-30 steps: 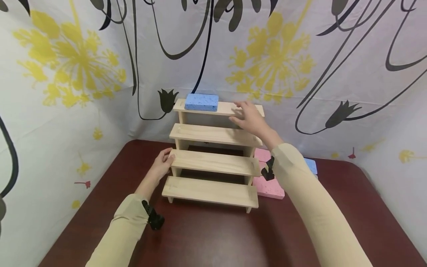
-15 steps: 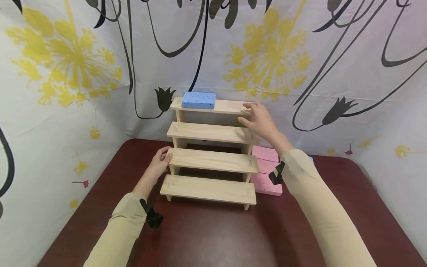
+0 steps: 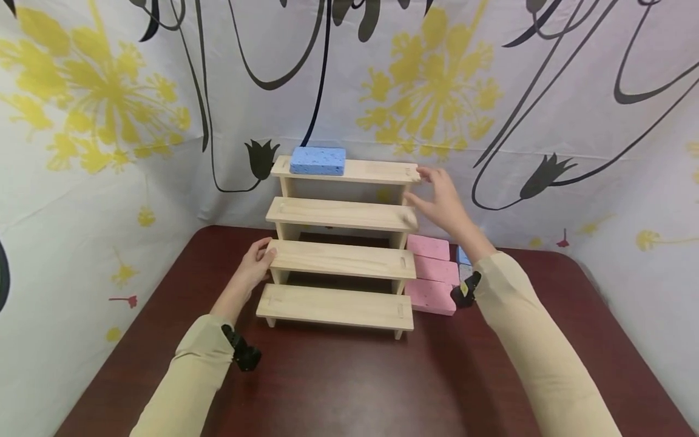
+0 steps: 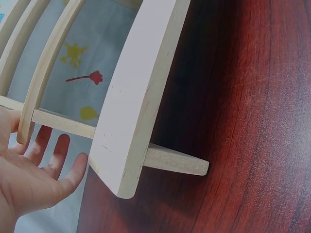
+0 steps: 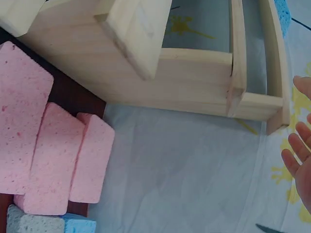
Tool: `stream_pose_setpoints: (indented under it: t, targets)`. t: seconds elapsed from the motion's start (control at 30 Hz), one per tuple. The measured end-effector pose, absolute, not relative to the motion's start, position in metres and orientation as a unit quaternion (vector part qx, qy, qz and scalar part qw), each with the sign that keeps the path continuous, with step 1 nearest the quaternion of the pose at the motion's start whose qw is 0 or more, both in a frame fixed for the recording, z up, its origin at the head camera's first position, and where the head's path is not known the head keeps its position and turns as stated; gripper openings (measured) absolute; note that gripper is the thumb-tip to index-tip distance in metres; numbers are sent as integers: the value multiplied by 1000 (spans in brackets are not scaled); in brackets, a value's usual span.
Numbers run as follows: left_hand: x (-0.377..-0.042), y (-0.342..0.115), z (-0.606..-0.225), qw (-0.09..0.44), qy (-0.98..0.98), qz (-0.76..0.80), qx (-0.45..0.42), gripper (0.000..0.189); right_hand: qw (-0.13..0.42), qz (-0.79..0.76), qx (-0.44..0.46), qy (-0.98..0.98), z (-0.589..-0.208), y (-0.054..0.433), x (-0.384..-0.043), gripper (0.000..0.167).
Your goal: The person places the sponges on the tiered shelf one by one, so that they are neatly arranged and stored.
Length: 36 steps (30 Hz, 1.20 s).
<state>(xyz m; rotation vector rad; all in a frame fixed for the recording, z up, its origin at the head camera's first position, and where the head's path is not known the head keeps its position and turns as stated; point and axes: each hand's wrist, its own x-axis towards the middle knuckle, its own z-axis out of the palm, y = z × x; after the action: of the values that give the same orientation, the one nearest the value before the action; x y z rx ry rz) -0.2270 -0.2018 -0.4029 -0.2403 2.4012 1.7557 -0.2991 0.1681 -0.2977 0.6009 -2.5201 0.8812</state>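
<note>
A wooden tiered stand (image 3: 341, 258) with several step-like shelves stands on the table. On its top shelf, toward the left, lies a blue sponge (image 3: 318, 161). My left hand (image 3: 252, 267) holds the left end of the second shelf from the bottom, thumb on one side and fingers on the other. In the left wrist view, the other fingers (image 4: 60, 150) spread loosely beneath that shelf end. My right hand (image 3: 442, 203) is by the top shelf's right end, fingers loosely bent, nothing in it. The right wrist view has the hand (image 5: 303, 160) apart from the wood.
Pink sponges (image 3: 431, 297) lie in a row on the table right of the stand. Beside them are a blue sponge (image 3: 464, 255) and a grey one (image 5: 41, 224), partly hidden by my right arm. A patterned cloth (image 3: 426, 91) hangs behind the dark red table (image 3: 338, 376).
My right hand has moved right, from above the top shelf to its right end. The left hand keeps its place on the stand. The head view has shifted slightly.
</note>
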Motion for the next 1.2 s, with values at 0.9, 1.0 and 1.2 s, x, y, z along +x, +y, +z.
stream_pose_setpoints:
  t: [0.9, 1.0, 1.2]
  targets:
    - [-229, -202, -401, 83, 798, 591, -78, 55, 47, 292, 132, -946, -369, 233, -279, 51]
    - [-229, -203, -401, 86, 799, 589, -78, 56, 23, 290, 127, -948, -379, 238, -275, 53]
    - [-230, -202, -401, 87, 797, 592, -79, 56, -19, 282, 118, -952, -401, 248, -266, 52]
